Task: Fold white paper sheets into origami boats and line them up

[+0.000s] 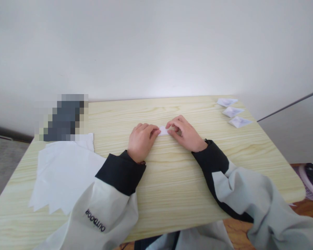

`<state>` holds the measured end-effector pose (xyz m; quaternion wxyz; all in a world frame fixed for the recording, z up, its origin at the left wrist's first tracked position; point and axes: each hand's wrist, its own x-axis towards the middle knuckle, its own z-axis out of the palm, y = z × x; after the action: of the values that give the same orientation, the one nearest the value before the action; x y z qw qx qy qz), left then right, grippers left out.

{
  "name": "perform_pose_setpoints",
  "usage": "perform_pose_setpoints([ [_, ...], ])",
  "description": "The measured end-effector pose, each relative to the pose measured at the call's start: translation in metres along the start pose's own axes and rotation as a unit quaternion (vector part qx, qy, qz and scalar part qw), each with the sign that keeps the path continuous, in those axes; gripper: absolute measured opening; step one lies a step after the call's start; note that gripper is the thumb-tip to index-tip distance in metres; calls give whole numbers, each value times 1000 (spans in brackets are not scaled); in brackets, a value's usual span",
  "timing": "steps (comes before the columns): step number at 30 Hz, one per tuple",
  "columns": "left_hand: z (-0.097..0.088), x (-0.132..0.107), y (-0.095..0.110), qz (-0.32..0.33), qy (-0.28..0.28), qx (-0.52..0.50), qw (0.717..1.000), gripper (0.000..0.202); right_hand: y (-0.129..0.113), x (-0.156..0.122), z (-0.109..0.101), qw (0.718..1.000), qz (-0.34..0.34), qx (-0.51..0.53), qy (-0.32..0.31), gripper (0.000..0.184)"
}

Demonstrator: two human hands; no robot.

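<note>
A small folded piece of white paper (163, 131) lies between my hands near the middle of the table. My left hand (143, 141) pinches its left end between thumb and fingers. At the paper's right end, my right hand (185, 133) has thumb and forefinger closed on the edge, with the other fingers curled. How the paper is folded is too small to make out. Three folded paper boats (233, 111) stand in a row at the far right of the table.
A fanned stack of white paper sheets (65, 173) lies at the left. Behind it is a dark pixelated object (64, 118). The wooden table (167, 194) meets a white wall at the back. A pink basket (311, 180) sits below the right edge.
</note>
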<state>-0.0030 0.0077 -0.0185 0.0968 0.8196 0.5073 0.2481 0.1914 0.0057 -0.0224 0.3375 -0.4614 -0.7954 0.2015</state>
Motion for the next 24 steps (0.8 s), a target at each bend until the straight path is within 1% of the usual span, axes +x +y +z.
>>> perform_pose_setpoints([
  [3,-1,0,2,-5,0,11,1000,18,2,-1,-1,998,-51,-7,-19,21],
  [6,-2,-1,4,-23,9,24,999,18,7,-3,0,994,-109,-14,-10,27],
  [9,-2,-2,5,-43,2,28,999,19,12,-5,1,988,-145,-52,-3,32],
  [13,-3,-3,7,-53,-5,30,998,19,18,-7,-1,976,-187,-111,-3,37],
  [16,-4,-3,8,-58,-8,28,998,19,20,-8,-6,971,-199,-132,-1,38],
  [18,-4,-2,8,-56,-4,26,998,20,20,-8,-8,971,-195,-136,9,35],
  [24,-3,-3,7,8,4,28,1000,21,16,-8,-9,981,-157,-115,9,31],
])
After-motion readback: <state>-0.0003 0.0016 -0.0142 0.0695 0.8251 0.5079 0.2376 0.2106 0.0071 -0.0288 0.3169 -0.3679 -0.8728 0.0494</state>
